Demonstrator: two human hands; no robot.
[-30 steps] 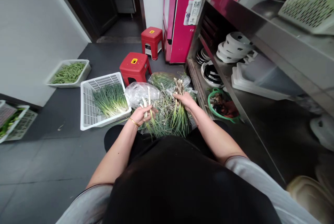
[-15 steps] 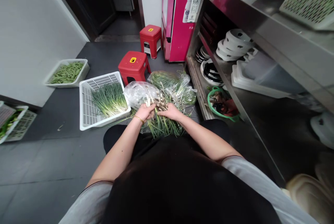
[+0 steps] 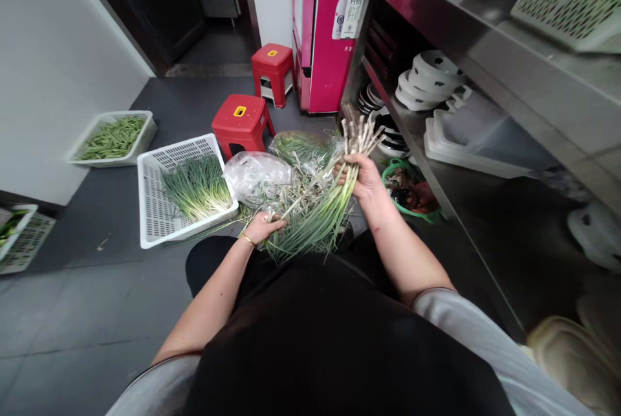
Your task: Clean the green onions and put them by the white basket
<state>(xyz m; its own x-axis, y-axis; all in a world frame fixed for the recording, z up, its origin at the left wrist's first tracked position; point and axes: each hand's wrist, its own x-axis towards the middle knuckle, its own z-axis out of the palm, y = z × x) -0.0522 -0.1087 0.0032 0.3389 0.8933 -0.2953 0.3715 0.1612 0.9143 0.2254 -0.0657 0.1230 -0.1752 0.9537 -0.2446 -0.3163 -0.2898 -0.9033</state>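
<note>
My right hand (image 3: 361,173) is wrapped round a bunch of spring onions (image 3: 337,199), raised with the pale, root-end stalks up and the long green leaves hanging down to the left. Lower down, my left hand (image 3: 262,227) is closed beside the leaf tips; something small and whitish shows at its fingers, too small to name. A pale stalk slants between the two hands. Beneath them lies a heap of dry trimmings (image 3: 303,193). To the left, trimmed spring onions (image 3: 198,186) lie in a white plastic basket (image 3: 150,209).
A clear plastic bag (image 3: 252,173) and bagged greens (image 3: 301,144) lie ahead. Behind them stand two red stools (image 3: 240,120). Green beans (image 3: 114,138) fill a basket at far left. On the right, a metal shelf (image 3: 466,209) holds dishes, with a green basket (image 3: 412,206) of scraps at its edge.
My right hand has lifted the bunch up and to the right, away from my left hand. The left hand has dropped slightly lower and to the left.
</note>
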